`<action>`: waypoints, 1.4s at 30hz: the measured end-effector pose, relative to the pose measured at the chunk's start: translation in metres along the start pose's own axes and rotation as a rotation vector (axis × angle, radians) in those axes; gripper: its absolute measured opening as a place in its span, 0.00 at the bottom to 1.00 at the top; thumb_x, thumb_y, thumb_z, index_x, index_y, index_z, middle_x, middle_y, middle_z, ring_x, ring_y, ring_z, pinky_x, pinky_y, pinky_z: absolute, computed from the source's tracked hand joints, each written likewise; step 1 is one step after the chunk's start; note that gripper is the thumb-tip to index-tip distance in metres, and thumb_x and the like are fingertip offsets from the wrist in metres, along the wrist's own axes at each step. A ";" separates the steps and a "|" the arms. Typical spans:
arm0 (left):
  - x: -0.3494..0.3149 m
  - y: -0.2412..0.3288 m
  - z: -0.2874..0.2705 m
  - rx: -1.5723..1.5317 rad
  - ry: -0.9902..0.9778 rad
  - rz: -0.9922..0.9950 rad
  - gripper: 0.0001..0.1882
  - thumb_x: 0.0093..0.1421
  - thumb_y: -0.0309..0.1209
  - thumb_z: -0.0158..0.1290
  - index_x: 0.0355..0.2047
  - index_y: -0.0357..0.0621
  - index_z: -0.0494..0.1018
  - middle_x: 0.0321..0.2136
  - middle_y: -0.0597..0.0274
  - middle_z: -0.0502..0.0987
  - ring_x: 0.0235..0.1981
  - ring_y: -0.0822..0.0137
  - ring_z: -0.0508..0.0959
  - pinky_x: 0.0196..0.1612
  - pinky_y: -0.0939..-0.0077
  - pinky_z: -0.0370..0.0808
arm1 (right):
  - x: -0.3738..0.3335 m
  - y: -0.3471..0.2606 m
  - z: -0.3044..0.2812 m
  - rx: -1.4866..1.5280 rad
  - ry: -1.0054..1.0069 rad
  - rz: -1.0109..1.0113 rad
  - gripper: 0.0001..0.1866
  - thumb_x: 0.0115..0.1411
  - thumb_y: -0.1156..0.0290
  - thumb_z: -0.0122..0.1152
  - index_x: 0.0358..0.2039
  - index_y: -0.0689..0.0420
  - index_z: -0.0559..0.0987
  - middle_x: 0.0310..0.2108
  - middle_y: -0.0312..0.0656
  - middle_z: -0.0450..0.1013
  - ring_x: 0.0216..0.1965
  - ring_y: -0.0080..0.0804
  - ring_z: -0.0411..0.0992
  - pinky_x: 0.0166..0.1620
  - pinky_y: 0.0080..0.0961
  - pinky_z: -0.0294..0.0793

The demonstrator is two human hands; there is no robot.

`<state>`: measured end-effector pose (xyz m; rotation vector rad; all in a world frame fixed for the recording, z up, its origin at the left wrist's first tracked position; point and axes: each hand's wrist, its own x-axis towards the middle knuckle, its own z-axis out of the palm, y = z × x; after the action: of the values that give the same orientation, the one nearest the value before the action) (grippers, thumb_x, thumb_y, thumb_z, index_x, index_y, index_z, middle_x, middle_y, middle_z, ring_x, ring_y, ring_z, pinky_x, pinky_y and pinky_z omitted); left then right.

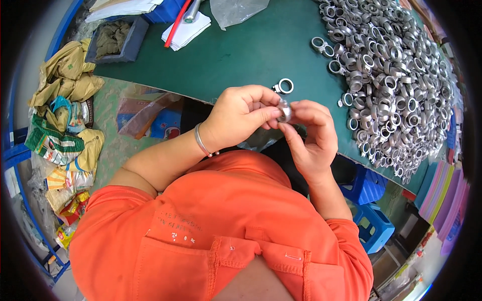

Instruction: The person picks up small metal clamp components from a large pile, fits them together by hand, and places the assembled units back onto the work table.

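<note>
- Ring (284,111), shiny metal, doubly held!
- Left hand (235,114): grip nearly closed, pinching its left side!
- Right hand (316,138): grip slightly wider, grasping its right!

A dark green worktop (241,52) spans the upper middle of the frame, its front edge bowed by the lens, and below its left end shows a worn, pale green floor (111,95). Along the left rim stands a blue metal frame (16,154) beside a heap of crumpled packaging bags (68,88); at the lower right, a blue plastic stool (385,233) sits under the worktop's edge, near a stack of pastel-coloured sheets or trays (442,195), all in bright, even light.
</note>
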<state>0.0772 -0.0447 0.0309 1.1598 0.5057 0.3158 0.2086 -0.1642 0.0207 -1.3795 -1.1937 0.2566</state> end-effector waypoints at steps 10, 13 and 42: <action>-0.005 -0.005 0.000 0.717 0.135 0.750 0.10 0.50 0.15 0.58 0.33 0.38 0.78 0.30 0.56 0.77 0.30 0.65 0.79 0.31 0.78 0.76 | -0.006 0.000 -0.004 0.138 -0.179 0.106 0.08 0.51 0.81 0.67 0.32 0.64 0.79 0.34 0.44 0.75 0.30 0.27 0.74 0.32 0.19 0.75; -0.007 -0.006 -0.003 0.775 0.113 0.837 0.11 0.49 0.14 0.59 0.34 0.37 0.78 0.31 0.56 0.76 0.30 0.65 0.78 0.31 0.78 0.75 | -0.010 0.002 -0.005 0.235 -0.208 0.144 0.10 0.51 0.82 0.67 0.33 0.64 0.76 0.37 0.46 0.74 0.33 0.29 0.75 0.35 0.21 0.76; -0.025 -0.014 -0.003 0.269 0.088 0.223 0.05 0.63 0.22 0.50 0.37 0.32 0.73 0.34 0.59 0.76 0.31 0.72 0.79 0.34 0.81 0.77 | 0.019 -0.009 -0.012 -0.115 -0.304 0.239 0.04 0.55 0.79 0.62 0.31 0.62 0.75 0.26 0.42 0.71 0.26 0.34 0.70 0.30 0.25 0.69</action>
<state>0.0540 -0.0596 0.0223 1.4728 0.5070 0.5045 0.2214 -0.1594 0.0406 -1.6271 -1.3064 0.5911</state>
